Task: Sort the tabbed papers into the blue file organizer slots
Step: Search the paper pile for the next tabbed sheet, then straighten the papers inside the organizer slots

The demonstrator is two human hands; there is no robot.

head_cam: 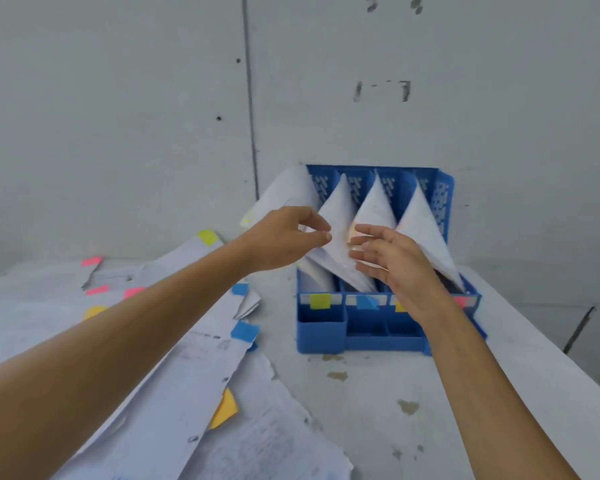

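Loose tabbed papers (201, 375) sprawl over the table's (378, 427) near-left corner. Beyond them, both hands reach the blue file organizer (326, 332) by the far edge: left hand (284, 237) pinching a filed sheet (336, 233), right hand (392, 261) spread, empty, just beside it.

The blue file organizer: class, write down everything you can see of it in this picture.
The blue file organizer looks like moulded plastic, with a perforated back wall and four upright slots, each holding leaning white papers. Its front rail carries coloured labels: yellow, blue, a partly hidden yellow-orange one and pink. Low open trays sit in front. It stands on the stained white table near the wall. The left hand and right hand reach at the papers in its middle slots.
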